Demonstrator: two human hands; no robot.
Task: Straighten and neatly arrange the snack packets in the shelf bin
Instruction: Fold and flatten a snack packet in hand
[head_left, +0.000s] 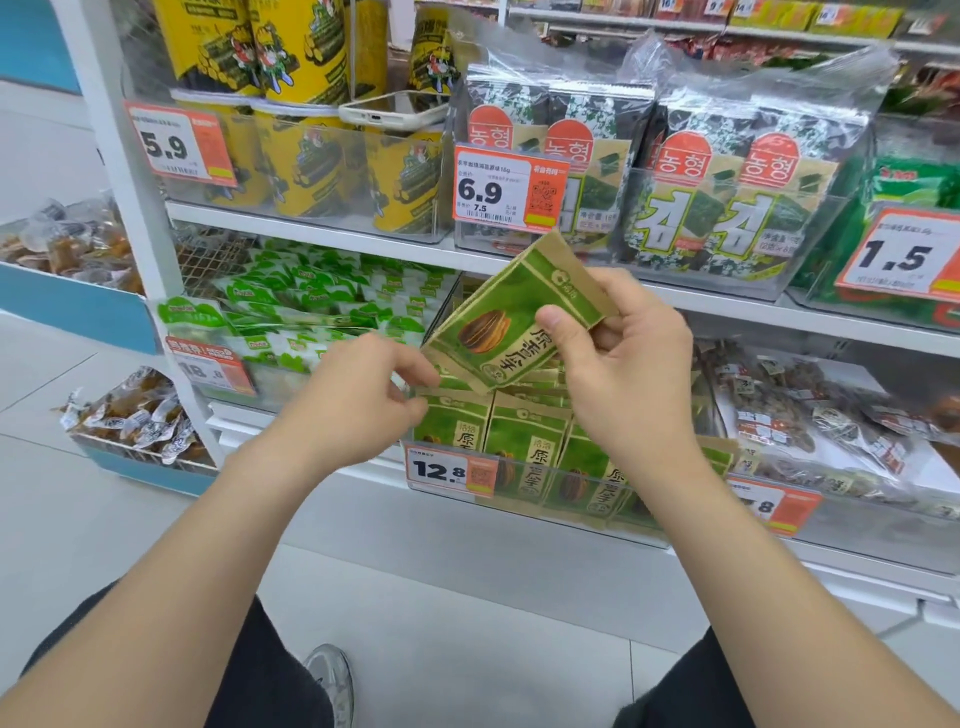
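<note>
**One green packet raised over the 12.8 bin**

The lifted packet (511, 317) is green and kraft-brown, with a picture of a striped seed and large characters that begin 原香; it hangs tilted just above the clear shelf bin (566, 512). The other packets (524, 441) of the same design stand upright in a row in the bin, behind an orange-and-white price tag (444, 470) reading 12.8.

The right hand (618, 358) grasps the lifted packet by its right edge — thumb pressed on the front, fingers curled behind. The left hand (363, 395) has its fingers curled, their tips at the packet's lower left corner and at the tops of the row; whether it grips anything I cannot tell.

On the shelf above, seaweed packs (727, 208) carry a big 김 in Korean script, and a tag (506, 189) reads 6.9. To the left, yellow canisters (306, 161) sit behind a 5.9 tag (179, 143), a phone (395, 109) lying on top of them. At far right another tag (898, 257) reads 1.5.
</note>
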